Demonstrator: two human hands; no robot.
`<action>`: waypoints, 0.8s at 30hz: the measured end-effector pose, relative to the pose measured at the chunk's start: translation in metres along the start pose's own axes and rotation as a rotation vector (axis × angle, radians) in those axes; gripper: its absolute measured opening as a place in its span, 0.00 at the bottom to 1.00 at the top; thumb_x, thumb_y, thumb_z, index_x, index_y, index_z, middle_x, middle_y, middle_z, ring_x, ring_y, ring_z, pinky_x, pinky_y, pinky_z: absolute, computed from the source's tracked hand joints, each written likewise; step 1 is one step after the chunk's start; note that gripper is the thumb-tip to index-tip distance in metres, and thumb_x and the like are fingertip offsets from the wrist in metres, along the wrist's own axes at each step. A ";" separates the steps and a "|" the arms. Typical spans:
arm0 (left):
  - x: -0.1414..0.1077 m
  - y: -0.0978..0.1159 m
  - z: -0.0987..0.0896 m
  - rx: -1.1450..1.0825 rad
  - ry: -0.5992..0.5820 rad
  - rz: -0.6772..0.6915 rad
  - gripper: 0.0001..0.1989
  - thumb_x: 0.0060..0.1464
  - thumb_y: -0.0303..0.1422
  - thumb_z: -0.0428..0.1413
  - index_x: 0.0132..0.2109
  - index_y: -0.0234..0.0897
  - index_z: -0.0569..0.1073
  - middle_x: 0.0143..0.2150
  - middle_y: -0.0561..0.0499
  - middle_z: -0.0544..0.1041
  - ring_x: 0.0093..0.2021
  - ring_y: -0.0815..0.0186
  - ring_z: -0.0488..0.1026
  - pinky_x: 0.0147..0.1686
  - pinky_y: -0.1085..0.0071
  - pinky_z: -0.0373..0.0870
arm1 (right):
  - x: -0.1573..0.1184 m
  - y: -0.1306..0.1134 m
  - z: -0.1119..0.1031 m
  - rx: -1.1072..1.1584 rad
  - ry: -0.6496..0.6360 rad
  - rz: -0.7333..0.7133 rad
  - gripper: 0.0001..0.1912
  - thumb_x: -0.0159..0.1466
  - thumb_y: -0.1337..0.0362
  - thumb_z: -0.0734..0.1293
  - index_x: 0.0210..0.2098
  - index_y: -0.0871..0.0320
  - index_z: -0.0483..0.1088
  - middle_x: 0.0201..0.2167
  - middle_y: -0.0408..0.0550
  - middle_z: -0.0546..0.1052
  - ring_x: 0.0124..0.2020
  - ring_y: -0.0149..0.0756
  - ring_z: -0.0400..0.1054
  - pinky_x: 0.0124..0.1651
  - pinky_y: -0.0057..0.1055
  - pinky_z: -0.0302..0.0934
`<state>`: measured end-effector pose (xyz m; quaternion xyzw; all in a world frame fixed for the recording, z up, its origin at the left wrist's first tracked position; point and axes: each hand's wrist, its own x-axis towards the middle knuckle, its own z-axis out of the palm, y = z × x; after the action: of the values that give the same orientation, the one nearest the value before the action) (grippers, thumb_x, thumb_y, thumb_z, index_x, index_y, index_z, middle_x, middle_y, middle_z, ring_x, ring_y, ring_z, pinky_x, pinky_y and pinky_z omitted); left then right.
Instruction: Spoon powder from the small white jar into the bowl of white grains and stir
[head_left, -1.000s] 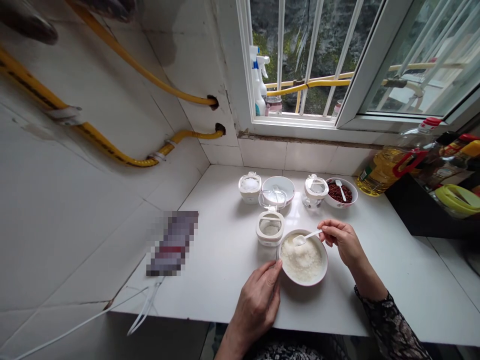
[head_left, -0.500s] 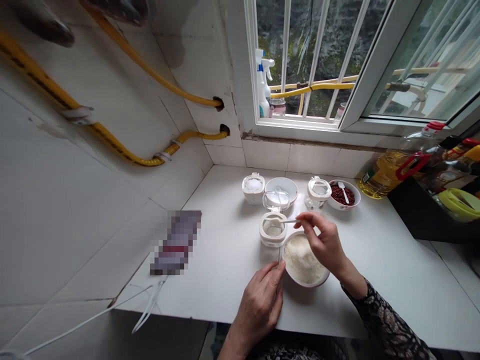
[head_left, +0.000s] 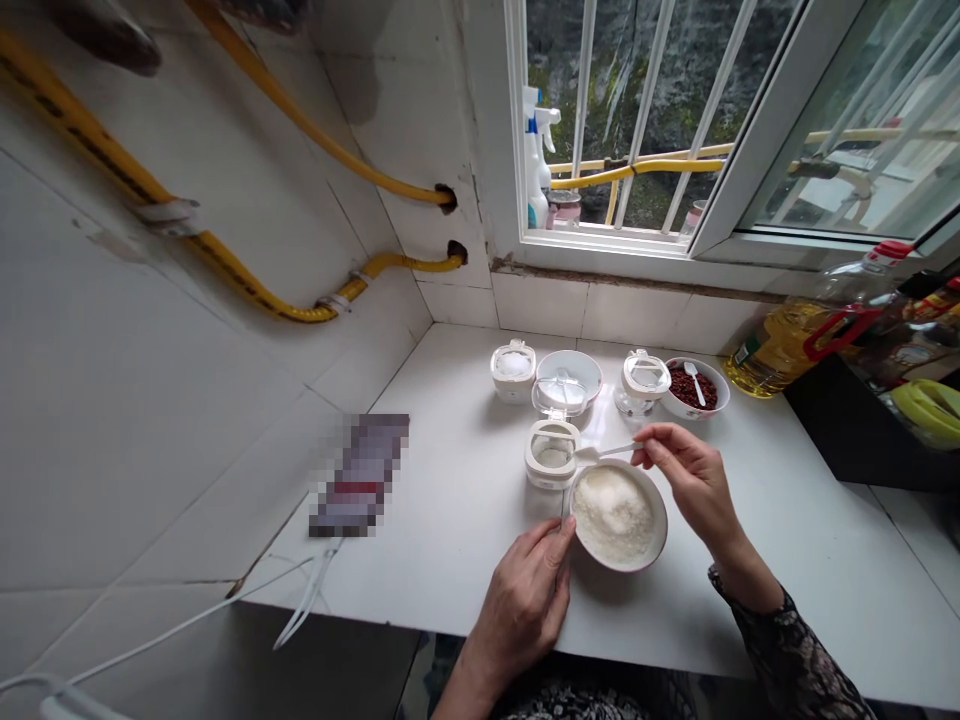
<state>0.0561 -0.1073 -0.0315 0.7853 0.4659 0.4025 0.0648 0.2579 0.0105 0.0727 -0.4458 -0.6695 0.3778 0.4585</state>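
Wht tiled wall [head_left: 225,400] L w/ yel. pipe [head_left: 82,129]; barred window [head_left: 761,125], daylight in; wht counter [head_left: 450,480] below.

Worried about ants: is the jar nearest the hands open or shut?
Open: the jar has its clear lid swung back.

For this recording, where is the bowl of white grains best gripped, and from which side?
Probably the left rim of the bowl of white grains, pinched from the near left: its round rim shows no handle, and the left hand touches it there. The far side is crowded: the flip-lid jar stands close, and the right hand holds a white spoon there.
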 end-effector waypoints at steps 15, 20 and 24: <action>0.000 -0.001 0.000 0.042 0.031 0.031 0.35 0.63 0.20 0.49 0.74 0.35 0.50 0.54 0.40 0.79 0.55 0.56 0.75 0.51 0.62 0.78 | -0.018 0.006 -0.023 -0.575 -0.106 -0.393 0.11 0.68 0.70 0.59 0.34 0.56 0.72 0.25 0.49 0.76 0.26 0.38 0.67 0.32 0.34 0.60; 0.001 0.000 -0.001 0.051 0.029 0.029 0.35 0.63 0.20 0.48 0.74 0.36 0.49 0.54 0.40 0.79 0.55 0.56 0.75 0.51 0.61 0.78 | -0.018 0.015 -0.014 -0.406 -0.066 -0.132 0.09 0.66 0.66 0.60 0.33 0.55 0.72 0.24 0.47 0.76 0.27 0.39 0.70 0.33 0.34 0.63; 0.001 0.000 0.000 0.038 0.026 0.032 0.35 0.63 0.20 0.48 0.74 0.35 0.50 0.54 0.40 0.79 0.55 0.56 0.75 0.51 0.62 0.78 | -0.017 0.016 -0.016 -0.206 0.036 0.086 0.10 0.64 0.60 0.62 0.32 0.56 0.73 0.22 0.45 0.75 0.26 0.38 0.70 0.32 0.34 0.64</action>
<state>0.0559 -0.1066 -0.0309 0.7884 0.4618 0.4046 0.0374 0.2801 0.0010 0.0583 -0.5256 -0.6767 0.3184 0.4055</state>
